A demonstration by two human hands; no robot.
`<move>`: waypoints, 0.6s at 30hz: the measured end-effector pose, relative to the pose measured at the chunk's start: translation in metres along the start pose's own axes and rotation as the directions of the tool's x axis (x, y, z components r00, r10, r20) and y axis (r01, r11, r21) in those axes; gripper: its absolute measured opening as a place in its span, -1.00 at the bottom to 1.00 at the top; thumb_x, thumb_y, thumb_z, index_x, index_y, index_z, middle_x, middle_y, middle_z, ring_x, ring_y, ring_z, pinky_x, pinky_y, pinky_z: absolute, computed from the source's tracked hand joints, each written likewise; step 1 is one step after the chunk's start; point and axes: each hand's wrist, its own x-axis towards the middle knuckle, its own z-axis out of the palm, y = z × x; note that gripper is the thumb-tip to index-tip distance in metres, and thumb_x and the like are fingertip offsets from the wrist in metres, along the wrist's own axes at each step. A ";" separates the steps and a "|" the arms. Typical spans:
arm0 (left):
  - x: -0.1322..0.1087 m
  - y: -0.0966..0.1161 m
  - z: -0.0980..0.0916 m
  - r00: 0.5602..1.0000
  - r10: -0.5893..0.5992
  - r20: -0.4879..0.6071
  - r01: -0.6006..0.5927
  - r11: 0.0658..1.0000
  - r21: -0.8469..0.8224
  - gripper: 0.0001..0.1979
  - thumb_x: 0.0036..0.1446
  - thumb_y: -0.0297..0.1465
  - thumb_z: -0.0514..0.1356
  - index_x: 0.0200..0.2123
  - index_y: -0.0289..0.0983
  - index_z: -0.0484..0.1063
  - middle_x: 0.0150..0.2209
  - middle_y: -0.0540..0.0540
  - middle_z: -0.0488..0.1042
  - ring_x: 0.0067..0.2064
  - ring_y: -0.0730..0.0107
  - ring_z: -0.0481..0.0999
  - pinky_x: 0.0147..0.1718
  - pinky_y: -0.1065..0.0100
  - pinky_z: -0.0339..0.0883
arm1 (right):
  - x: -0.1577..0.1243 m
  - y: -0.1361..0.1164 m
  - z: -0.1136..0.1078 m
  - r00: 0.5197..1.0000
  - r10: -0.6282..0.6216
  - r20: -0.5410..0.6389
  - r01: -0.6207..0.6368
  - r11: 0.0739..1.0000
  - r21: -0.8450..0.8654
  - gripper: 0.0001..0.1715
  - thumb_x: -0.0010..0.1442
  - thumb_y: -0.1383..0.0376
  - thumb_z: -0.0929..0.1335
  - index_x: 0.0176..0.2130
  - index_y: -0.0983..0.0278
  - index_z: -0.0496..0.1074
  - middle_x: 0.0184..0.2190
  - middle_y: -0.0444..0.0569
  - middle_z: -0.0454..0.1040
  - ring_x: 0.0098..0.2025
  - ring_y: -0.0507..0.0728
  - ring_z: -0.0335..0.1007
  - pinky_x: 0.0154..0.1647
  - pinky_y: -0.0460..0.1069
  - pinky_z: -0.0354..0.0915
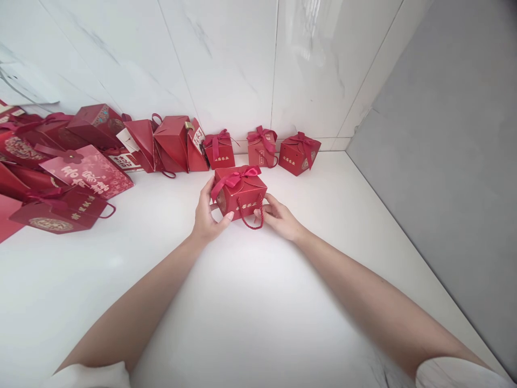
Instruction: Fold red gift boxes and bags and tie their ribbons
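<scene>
White-sleeved forearms (149, 307) nearest; fingers of left hand (207, 214) and right hand (283, 220) grasp the red cardboard gift box (242, 196) at the wearer's 12 o'clock, whose dangling red twisted-rope handle (252, 228) could snag right fingers, tipping it.

Your left forearm (155, 293) and right forearm (363, 285) reach forward, converging; your left hand (207, 218) cups, thumb (225, 220) pointing inward, while your right hand (283, 218) bends its fingers (270, 209) inward.
</scene>
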 end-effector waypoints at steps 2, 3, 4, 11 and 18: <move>0.000 0.000 0.000 1.000 0.008 -0.012 -0.009 1.000 -0.012 -0.06 0.12 0.04 0.22 0.41 -0.13 -0.14 0.36 -0.35 0.09 0.26 -0.10 0.34 -0.12 0.11 0.57 | 0.000 -0.001 0.001 1.000 -0.024 0.003 0.024 0.999 -0.036 -0.30 0.26 -0.01 0.37 0.27 0.17 0.20 -0.34 -0.12 0.48 -0.24 0.13 0.44 -0.08 0.06 0.36; 0.001 0.001 0.001 1.000 0.020 -0.015 -0.020 1.000 -0.012 -0.08 0.14 0.08 0.18 0.41 -0.14 -0.13 0.35 -0.36 0.12 0.25 -0.11 0.34 -0.10 0.08 0.56 | -0.001 0.000 0.001 0.999 -0.038 0.003 0.038 0.998 -0.045 -0.30 0.25 0.00 0.38 0.26 0.17 0.21 -0.30 -0.10 0.48 -0.25 0.12 0.42 -0.10 0.06 0.36; 0.002 0.001 0.001 0.999 0.039 -0.021 -0.039 0.999 -0.010 -0.11 0.16 0.11 0.13 0.40 -0.14 -0.12 0.33 -0.35 0.14 0.26 -0.13 0.34 -0.05 0.04 0.54 | -0.001 0.000 0.001 0.999 -0.053 0.006 0.054 0.997 -0.049 -0.29 0.25 0.00 0.39 0.27 0.17 0.21 -0.23 -0.07 0.49 -0.24 0.11 0.42 -0.11 0.05 0.37; 0.001 -0.009 0.006 0.995 0.018 -0.102 -0.048 0.953 -0.299 -0.37 0.26 0.05 0.03 0.27 -0.14 0.24 0.24 -0.21 0.36 0.30 -0.09 0.32 0.23 -0.04 0.30 | -0.002 -0.003 0.001 0.994 -0.112 -0.006 0.111 0.993 -0.049 0.02 0.15 -0.04 0.45 0.40 0.07 -0.02 0.42 0.13 0.02 0.23 0.30 0.29 0.04 0.16 0.40; -0.004 -0.012 0.012 0.891 -0.424 0.161 0.422 0.647 -0.635 -0.39 0.13 0.13 0.19 -0.05 -0.27 0.54 -0.09 -0.20 0.61 0.09 -0.05 0.52 0.08 0.11 0.42 | -0.002 -0.007 0.001 0.996 -0.044 0.072 0.042 0.999 0.028 -0.19 0.19 -0.04 0.43 0.28 0.19 0.24 0.22 0.06 0.41 0.24 0.27 0.37 0.29 0.19 0.30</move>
